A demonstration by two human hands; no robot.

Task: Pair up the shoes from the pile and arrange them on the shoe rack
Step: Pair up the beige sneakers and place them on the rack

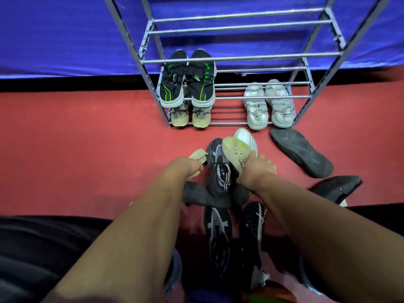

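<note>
The shoe rack (240, 61), made of grey metal bars, stands at the far centre of the red floor (87, 138), in front of a blue cloth (65, 40). A black-and-green pair (188, 84) is set on the left of its second-lowest tier. A beige pair (190, 117) is placed below it on the lowest tier, and a white pair (269, 106) sits on the right of that tier.

The pile lies on the floor just near of the rack. A pale beige shoe (196, 154) at the left of the pile is grasped by the left hand (188, 167), whose fingers are curled over it. A yellow-green sneaker (235, 149) is gripped by the right hand (258, 169), with the thumb laid on its upper. A white shoe (246, 136) is seen just behind it, and a black-and-grey sneaker (218, 167) is wedged between the two hands. A black shoe (301, 153) lies sole up to the right, apart from the pile. Two dark sneakers (218, 232) lie side by side between the forearms, nearest the person.
</note>
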